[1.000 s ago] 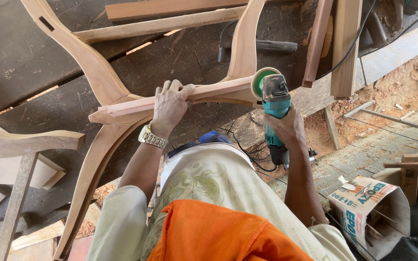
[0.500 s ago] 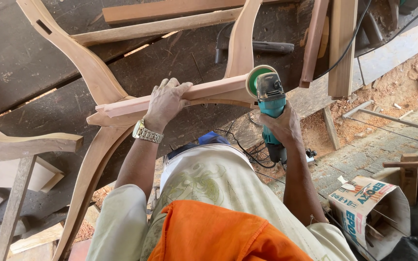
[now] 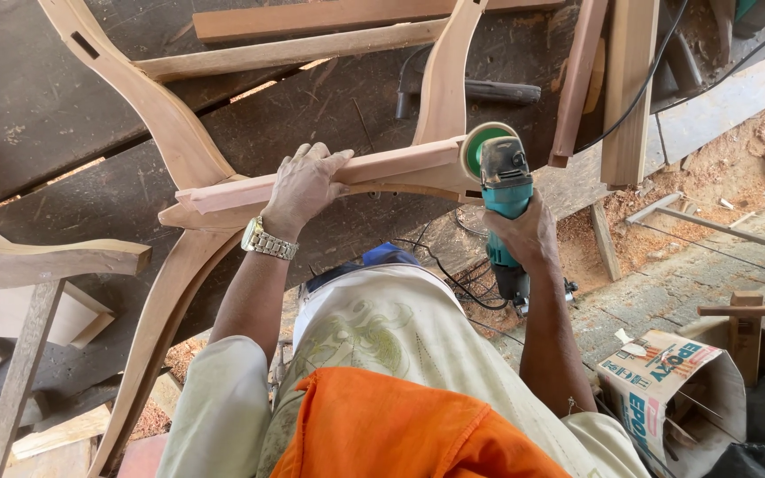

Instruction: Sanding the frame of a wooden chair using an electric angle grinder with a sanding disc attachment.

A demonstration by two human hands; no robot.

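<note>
item: curved wooden frame rail [image 3: 382, 173], pressed flat under left hand [image 3: 305, 183]; right hand [image 3: 524, 232] gripped teal grinder [image 3: 504, 190], disc at rail end; sanding judged partway, remainder unsanded.

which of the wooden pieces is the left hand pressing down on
The left hand lies on the straight pinkish rail running across to the sander disc; the curved chair legs around it go untouched.
</note>
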